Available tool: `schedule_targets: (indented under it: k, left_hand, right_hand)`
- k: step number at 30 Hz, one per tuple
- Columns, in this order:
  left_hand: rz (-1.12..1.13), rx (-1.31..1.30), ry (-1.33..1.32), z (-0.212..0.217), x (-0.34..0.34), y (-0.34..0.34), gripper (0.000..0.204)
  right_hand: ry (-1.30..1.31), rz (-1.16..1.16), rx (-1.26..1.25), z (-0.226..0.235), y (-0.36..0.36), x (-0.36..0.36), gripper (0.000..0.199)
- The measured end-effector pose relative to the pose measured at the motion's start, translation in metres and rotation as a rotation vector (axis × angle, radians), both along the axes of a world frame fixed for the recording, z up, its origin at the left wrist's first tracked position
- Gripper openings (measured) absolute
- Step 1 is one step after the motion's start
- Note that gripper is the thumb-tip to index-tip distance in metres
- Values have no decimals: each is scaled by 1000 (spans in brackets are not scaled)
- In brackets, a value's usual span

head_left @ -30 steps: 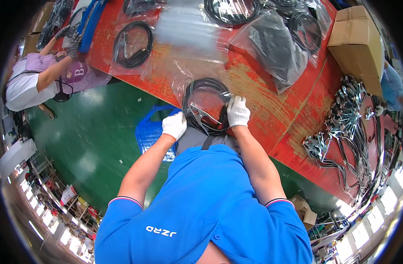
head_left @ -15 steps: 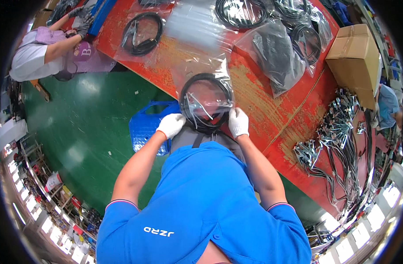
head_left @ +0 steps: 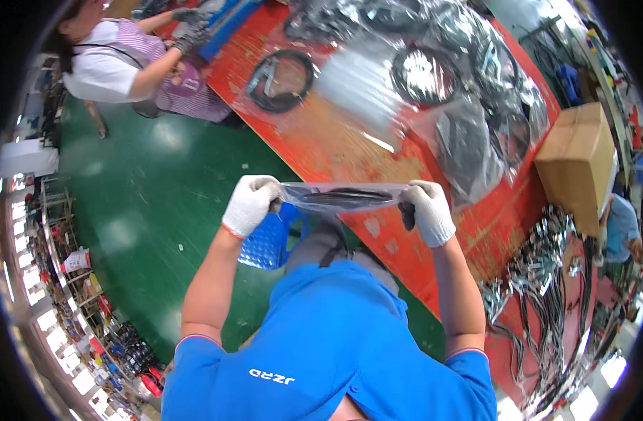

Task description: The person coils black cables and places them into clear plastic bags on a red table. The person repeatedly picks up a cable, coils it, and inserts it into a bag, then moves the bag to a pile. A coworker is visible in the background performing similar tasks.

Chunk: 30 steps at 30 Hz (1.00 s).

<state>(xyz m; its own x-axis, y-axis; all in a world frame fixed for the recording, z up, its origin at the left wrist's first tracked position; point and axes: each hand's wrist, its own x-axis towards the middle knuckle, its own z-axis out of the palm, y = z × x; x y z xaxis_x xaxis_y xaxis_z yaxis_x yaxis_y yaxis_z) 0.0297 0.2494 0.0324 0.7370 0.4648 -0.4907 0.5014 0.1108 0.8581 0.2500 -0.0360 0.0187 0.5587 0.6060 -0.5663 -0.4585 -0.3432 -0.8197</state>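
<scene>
Bagged cable coil point(head_left: 346, 199), held up between left hand point(head_left: 252, 205) and right hand point(head_left: 428, 210), turned nearly edge-on to the view. Crossed, as seen from above, the slanting near edge of the red surface point(head_left: 320, 144), with its left end out past that edge and its right end over the boards; could not tell how high. Showed smooth black loops pressed flat inside clear, glossy film point(head_left: 388, 189), drawn into a long, narrow band. Gripped each end with thumb and fingers closed on the plastic. Wore white knitted gloves point(head_left: 435, 223), greyish at the fingertips.

Just below the left hand, saw a blue plastic piece point(head_left: 264, 242) with a bumpy raised pattern, and farther left a wide stretch of shiny green floor point(head_left: 146, 175). Found paint rubbed through to brown between the bag and a stack of flat clear sleeves point(head_left: 360, 91). Left of that stack, noted another bagged coil point(head_left: 309, 78), round and black; to its right, a crumpled dark grey bag point(head_left: 465, 151). Farther right, met a square-cornered cardboard box point(head_left: 577, 161) and, just below, tangled shiny metal brackets point(head_left: 539, 263) trailing thin dark cables point(head_left: 546, 323). Well apart, upper left, saw a co-worker point(head_left: 149, 59) in a checked apron.
</scene>
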Motion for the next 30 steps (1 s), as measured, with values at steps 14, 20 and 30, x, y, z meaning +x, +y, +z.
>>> schedule_targets:
  k: [14, 20, 30]
  left_hand:
    - [460, 317, -283, -33, 79, 182, 27]
    - [466, 242, -37, -166, 29, 163, 18]
    - [-397, 153, -63, -218, 81, -68, 20]
  right_hand:
    - [-893, 127, -37, -25, 211, 47, 26]
    - [-836, 636, -272, -118, 193, -30, 37]
    - [-391, 245, -804, -183, -101, -76, 45]
